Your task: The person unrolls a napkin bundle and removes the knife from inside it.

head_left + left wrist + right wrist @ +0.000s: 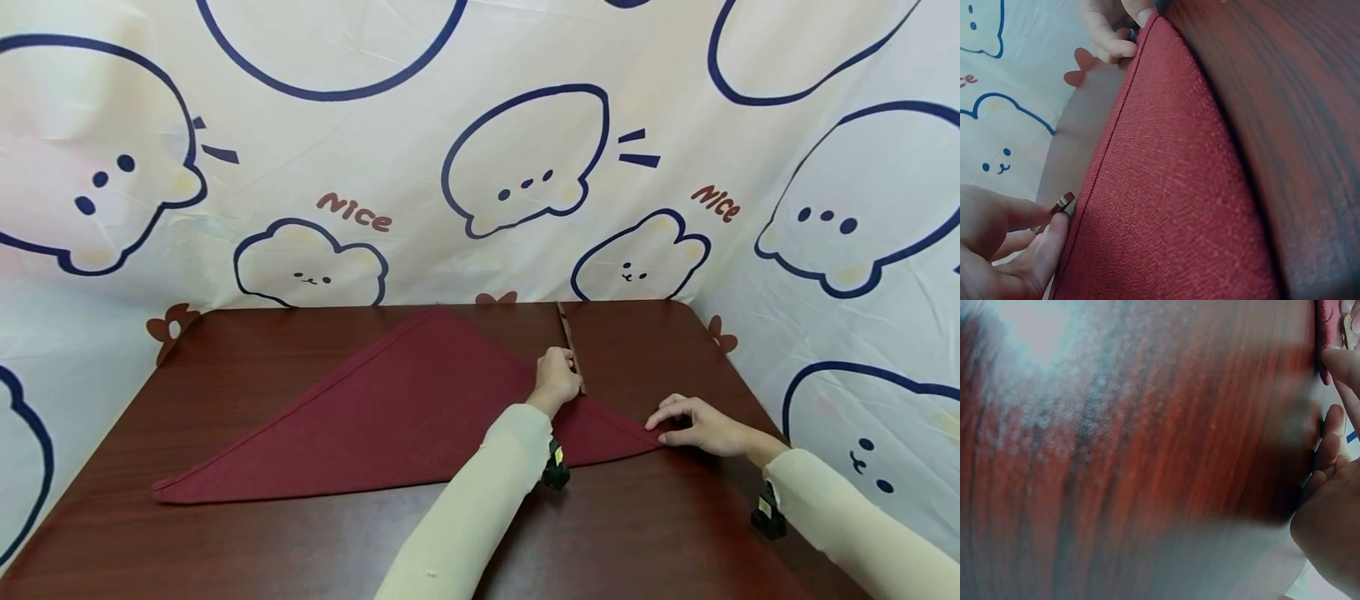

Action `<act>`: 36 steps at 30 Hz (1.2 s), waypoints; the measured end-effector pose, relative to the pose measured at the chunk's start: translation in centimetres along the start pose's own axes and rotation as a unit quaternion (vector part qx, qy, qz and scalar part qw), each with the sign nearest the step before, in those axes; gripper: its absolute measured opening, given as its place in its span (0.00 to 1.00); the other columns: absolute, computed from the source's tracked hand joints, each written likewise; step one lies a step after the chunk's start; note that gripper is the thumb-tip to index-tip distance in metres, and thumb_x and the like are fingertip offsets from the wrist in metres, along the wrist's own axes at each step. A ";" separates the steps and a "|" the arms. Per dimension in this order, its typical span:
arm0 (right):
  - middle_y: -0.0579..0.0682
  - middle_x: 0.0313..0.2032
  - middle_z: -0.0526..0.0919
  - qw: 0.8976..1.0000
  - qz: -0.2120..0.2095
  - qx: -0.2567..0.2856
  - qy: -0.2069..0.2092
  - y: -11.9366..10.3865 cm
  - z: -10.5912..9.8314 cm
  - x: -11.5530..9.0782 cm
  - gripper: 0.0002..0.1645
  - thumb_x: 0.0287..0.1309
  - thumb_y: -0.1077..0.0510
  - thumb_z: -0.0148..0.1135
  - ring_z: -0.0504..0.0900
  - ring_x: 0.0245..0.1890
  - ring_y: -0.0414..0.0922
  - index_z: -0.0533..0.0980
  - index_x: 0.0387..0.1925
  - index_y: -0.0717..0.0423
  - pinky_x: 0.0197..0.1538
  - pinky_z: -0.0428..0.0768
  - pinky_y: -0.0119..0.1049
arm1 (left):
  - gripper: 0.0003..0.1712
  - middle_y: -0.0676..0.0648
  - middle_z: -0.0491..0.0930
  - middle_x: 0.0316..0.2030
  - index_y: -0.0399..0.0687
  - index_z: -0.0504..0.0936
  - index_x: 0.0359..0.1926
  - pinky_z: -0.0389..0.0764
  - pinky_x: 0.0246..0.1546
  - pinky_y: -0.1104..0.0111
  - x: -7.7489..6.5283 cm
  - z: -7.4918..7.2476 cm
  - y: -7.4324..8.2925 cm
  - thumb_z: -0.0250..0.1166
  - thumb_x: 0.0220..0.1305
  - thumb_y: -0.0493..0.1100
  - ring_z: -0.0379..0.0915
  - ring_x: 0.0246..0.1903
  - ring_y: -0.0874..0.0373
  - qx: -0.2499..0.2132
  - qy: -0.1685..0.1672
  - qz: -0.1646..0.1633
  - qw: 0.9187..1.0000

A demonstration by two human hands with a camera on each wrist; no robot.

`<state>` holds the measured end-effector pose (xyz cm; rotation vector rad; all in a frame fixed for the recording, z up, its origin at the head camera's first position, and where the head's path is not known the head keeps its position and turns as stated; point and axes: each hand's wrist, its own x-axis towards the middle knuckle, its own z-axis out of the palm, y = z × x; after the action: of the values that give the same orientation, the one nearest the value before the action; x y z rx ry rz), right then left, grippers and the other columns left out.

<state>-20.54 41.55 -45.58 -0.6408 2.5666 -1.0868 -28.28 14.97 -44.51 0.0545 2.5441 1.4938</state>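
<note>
A dark red cloth [390, 400], folded into a large triangle, lies flat on the brown table, its long edge toward me and its peak at the far edge. Over its right-hand slope, my left hand [555, 379] pinches a thin brown stick [567, 332] between thumb and fingers. The stick points toward the back of the table; in the left wrist view its banded end [1065, 200] shows just beside the hemmed edge. At the cloth's right corner my right hand [701, 427] pinches the tip between thumb and index finger, the other fingers loosely bent.
The wood-grain table [300, 550] runs back to a pale curtain [420, 158] printed with cartoon outlines, which also closes off both sides. A small black device [556, 467] is strapped to the left wrist, another [768, 512] to the right.
</note>
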 end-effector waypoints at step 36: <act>0.52 0.46 0.78 1.000 0.003 -0.003 0.004 -0.3 0.2 -0.2 0.10 0.63 0.58 0.68 0.70 0.47 0.32 0.85 0.45 0.53 0.49 0.70 0.32 | 0.22 0.44 0.79 0.55 0.46 0.77 0.65 0.79 0.53 0.60 -1.4 -1.2 -1.5 0.61 0.73 0.44 0.76 0.53 0.53 -0.069 -0.072 0.060 0.993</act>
<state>-20.22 41.34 -45.44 -0.6301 2.5781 -1.0835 -27.05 13.05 -45.06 0.2878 2.3572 1.6406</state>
